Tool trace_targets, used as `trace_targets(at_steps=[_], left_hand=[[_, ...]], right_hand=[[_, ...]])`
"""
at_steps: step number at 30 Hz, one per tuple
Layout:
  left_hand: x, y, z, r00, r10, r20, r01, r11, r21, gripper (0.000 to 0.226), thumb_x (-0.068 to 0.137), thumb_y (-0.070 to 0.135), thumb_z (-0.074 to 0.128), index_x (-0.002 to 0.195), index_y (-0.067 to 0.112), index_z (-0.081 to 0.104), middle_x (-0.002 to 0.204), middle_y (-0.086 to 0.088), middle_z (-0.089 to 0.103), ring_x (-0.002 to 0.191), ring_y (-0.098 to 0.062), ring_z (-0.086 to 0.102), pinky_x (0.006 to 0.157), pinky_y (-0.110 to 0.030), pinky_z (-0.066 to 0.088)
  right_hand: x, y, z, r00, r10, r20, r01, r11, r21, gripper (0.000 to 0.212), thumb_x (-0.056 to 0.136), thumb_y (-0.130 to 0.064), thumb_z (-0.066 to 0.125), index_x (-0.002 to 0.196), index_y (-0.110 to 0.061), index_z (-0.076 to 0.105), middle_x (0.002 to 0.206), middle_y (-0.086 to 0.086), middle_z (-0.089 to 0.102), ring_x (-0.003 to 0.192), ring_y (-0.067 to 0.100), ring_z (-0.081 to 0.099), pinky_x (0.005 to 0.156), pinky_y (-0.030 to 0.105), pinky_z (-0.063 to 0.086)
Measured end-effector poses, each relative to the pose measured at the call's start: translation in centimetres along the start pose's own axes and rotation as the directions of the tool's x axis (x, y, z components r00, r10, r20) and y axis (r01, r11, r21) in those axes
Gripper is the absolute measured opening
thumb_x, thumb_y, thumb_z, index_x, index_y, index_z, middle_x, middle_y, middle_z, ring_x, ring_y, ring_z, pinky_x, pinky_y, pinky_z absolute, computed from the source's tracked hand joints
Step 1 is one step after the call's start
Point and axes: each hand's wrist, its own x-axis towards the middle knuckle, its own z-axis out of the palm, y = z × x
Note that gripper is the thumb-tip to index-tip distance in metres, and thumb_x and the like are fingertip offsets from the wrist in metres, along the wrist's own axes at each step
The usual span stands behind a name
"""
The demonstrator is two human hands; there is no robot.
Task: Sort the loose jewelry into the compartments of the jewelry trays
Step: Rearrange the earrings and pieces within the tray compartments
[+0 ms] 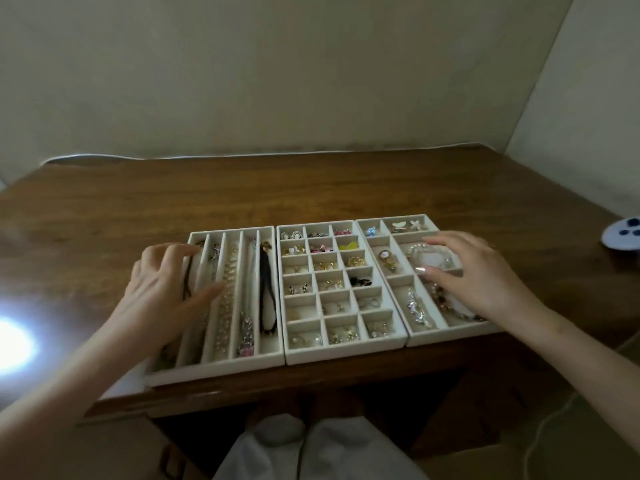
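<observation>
Three cream jewelry trays sit side by side at the near edge of the wooden counter (pixel 311 188), touching one another. The middle tray (pixel 341 355) serves as the landmark: a grid of small square compartments, most holding earrings and little gold or coloured pieces.

To its left lies the long-slot tray (pixel 214 370), its narrow lanes running front to back. A pearl strand (pixel 227 292) fills one lane, and a dark cord necklace (pixel 266 289) lies in the lane nearest the middle tray. The left hand (pixel 166 289) rests across this tray's far-left lanes, fingers spread and flat, gripping nothing that I can make out, though the blur there makes it hard to be sure.

To the right of the middle tray is the wide-compartment tray (pixel 450 332). The right hand (pixel 474 275) lies open over it, fingers apart, covering part of a clear beaded bracelet (pixel 424 252). A silver chain (pixel 417 306) lies in the compartment just beside the middle tray.

Well right of the trays, a white and blue object (pixel 623 233) sits on the counter.
</observation>
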Motion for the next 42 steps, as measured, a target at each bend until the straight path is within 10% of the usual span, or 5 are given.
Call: trace_targets(at_steps=[6,12,19,36,42], left_hand=[[-2.0,-1.2,0.1,0.986,-0.101,0.13,0.123,0.976,-0.178,0.085,0.064,0.059,0.053,0.138,0.019,0.035,0.144,-0.011,0.032,0.124,-0.029,0.043,0.1,-0.046,0.041],[-2.7,-0.4,1.3,0.998,-0.035,0.052,0.05,0.943,-0.33,0.067,0.078,0.046,0.06,0.137,0.023,0.038,0.143,-0.006,0.039,0.121,-0.018,0.043,0.099,-0.04,0.038],[-0.5,-0.5,1.5,0.996,-0.065,0.064,0.085,0.912,-0.402,0.077,0.074,0.06,0.053,0.14,0.025,0.033,0.147,-0.004,0.034,0.126,-0.019,0.039,0.1,-0.041,0.035],[13.9,-0.7,2.0,0.988,-0.145,0.052,0.15,0.835,-0.529,0.053,0.098,0.044,0.034,0.138,0.009,0.039,0.139,-0.015,0.043,0.128,-0.033,0.041,0.107,-0.046,0.033],[21.9,-4.5,2.6,0.986,-0.139,0.097,0.169,0.831,-0.53,0.079,0.08,0.077,0.036,0.131,0.018,0.046,0.128,-0.011,0.053,0.111,-0.026,0.055,0.091,-0.043,0.047]], right_hand=[[-0.6,1.7,-0.3,0.976,0.181,0.124,-0.195,0.975,0.104,0.051,0.091,-0.032,0.058,0.139,-0.025,0.041,0.147,0.002,0.039,0.132,0.021,0.039,0.101,0.036,0.036],[-0.2,2.2,-0.1,0.976,0.191,0.107,-0.216,0.922,0.32,0.04,0.094,-0.022,0.056,0.132,-0.031,0.047,0.138,0.004,0.047,0.081,0.003,0.057,0.062,0.022,0.047],[1.9,1.8,0.8,0.979,0.187,0.077,-0.203,0.91,0.361,0.042,0.094,-0.031,0.055,0.134,-0.026,0.047,0.144,0.005,0.042,0.131,0.022,0.041,0.103,0.041,0.04],[15.1,0.8,4.0,0.98,0.186,0.073,-0.198,0.855,0.48,0.051,0.092,-0.046,0.051,0.136,-0.02,0.044,0.143,0.005,0.043,0.125,0.024,0.044,0.099,0.044,0.042],[21.4,-0.2,5.5,0.981,0.173,0.087,-0.193,0.844,0.5,0.056,0.091,-0.047,0.053,0.138,-0.018,0.04,0.145,0.007,0.04,0.129,0.025,0.041,0.095,0.039,0.039]])
